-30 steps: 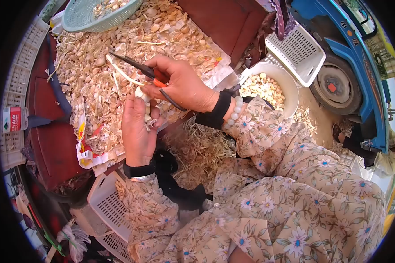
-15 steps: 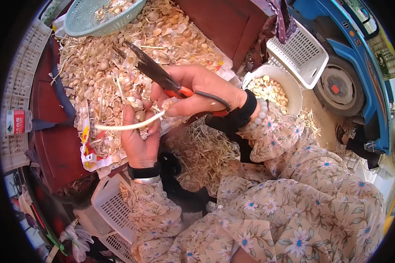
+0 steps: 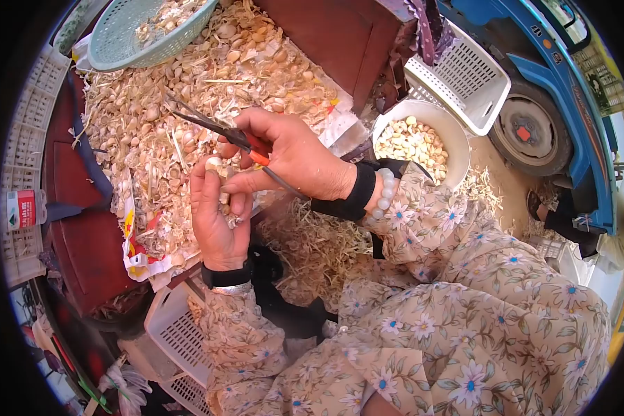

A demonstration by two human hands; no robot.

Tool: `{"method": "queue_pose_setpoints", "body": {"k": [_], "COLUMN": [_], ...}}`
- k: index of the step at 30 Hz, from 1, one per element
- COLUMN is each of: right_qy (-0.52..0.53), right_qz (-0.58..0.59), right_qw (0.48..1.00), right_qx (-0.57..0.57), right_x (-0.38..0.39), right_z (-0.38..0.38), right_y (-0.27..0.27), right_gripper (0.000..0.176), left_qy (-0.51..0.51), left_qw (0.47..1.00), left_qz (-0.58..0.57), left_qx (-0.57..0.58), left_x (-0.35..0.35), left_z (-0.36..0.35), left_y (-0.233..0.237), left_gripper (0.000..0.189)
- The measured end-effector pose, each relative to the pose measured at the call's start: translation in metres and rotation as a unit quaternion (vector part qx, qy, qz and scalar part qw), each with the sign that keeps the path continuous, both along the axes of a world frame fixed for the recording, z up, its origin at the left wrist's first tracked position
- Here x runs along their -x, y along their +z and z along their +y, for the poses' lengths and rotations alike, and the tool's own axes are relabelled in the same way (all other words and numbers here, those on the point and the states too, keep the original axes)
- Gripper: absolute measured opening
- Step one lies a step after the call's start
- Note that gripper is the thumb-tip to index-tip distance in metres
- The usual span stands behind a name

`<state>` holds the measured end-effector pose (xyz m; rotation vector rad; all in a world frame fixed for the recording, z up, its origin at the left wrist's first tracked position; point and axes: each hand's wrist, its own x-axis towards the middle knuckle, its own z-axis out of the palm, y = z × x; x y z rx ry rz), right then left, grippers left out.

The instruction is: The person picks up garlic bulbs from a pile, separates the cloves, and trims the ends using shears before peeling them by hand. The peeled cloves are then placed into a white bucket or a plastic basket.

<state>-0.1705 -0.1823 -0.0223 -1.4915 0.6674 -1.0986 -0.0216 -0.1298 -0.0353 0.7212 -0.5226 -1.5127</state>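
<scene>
In the head view my left hand (image 3: pixel 218 225) is closed around garlic cloves (image 3: pixel 222 182), its fingers pointing up. My right hand (image 3: pixel 298 156) grips a pair of scissors (image 3: pixel 211 125) with dark blades and red-and-black handles; the blades point to the upper left. The right thumb and fingertips reach in to the garlic in my left hand and appear to touch it. Below both hands spreads a heap of loose garlic cloves and papery skins (image 3: pixel 139 128) on a dark red surface.
A pale green basket (image 3: pixel 104 48) stands at the upper left. To the right are a white bucket (image 3: pixel 461 149) with peeled cloves and a white crate (image 3: pixel 496 104), near a blue vehicle (image 3: pixel 575 132). Dry stalks (image 3: pixel 319 243) lie below. Another white crate (image 3: pixel 166 312) sits lower left.
The long pale stalk by my right fingers is gone from view. My right hand has moved left and down, its fingertips now at the garlic in my left hand. The view has shifted slightly.
</scene>
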Motion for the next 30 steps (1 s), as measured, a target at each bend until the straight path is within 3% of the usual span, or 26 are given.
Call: {"method": "queue_pose_setpoints", "body": {"k": [3,4,8,11,12,15,22,24,28,30], "right_qy": [-0.036,-0.006,0.043,0.052,0.045,0.038,-0.013,-0.024,-0.014,-0.035], "right_qz": [0.047,0.009,-0.012,-0.023,-0.022,-0.008,0.081,0.088,0.042,0.021], "right_qw": [0.998,0.999,0.996,0.996,0.997,0.998,0.996,0.995,0.998,0.998], "right_qx": [0.021,-0.037,-0.082,-0.072,-0.056,-0.045,0.029,0.044,0.033,0.046], "right_x": [-0.001,-0.002,-0.002,0.000,-0.001,0.001,0.002,0.002,0.003,0.003], "right_z": [0.001,0.002,0.001,-0.002,-0.001,-0.005,-0.006,-0.007,-0.006,-0.003], "right_y": [0.001,0.001,-0.003,-0.005,-0.008,-0.008,-0.003,-0.005,-0.004,0.000], "right_gripper": [0.041,0.035,0.029,0.025,0.025,0.029,0.036,0.035,0.035,0.034], "left_qy": [0.019,0.023,0.033,0.107,0.037,0.022,-0.038,-0.026,-0.074,-0.043], "left_qw": [0.998,0.997,0.995,0.984,0.995,0.985,0.968,0.964,0.950,0.957], "left_qz": [-0.058,-0.069,-0.084,-0.049,-0.017,0.016,0.204,0.211,0.287,0.264], "left_qx": [-0.010,-0.013,-0.032,-0.131,-0.095,-0.172,-0.141,-0.157,-0.101,-0.109], "left_x": [0.008,0.009,0.011,0.014,-0.002,-0.002,-0.013,-0.013,-0.010,0.000], "left_z": [-0.001,-0.001,0.001,-0.001,-0.001,-0.001,0.000,0.000,0.001,0.001], "left_y": [0.001,0.002,-0.004,0.008,-0.003,0.005,-0.003,-0.001,0.001,0.010], "left_gripper": [0.017,0.017,0.015,0.015,0.018,0.022,0.033,0.035,0.040,0.040]}}
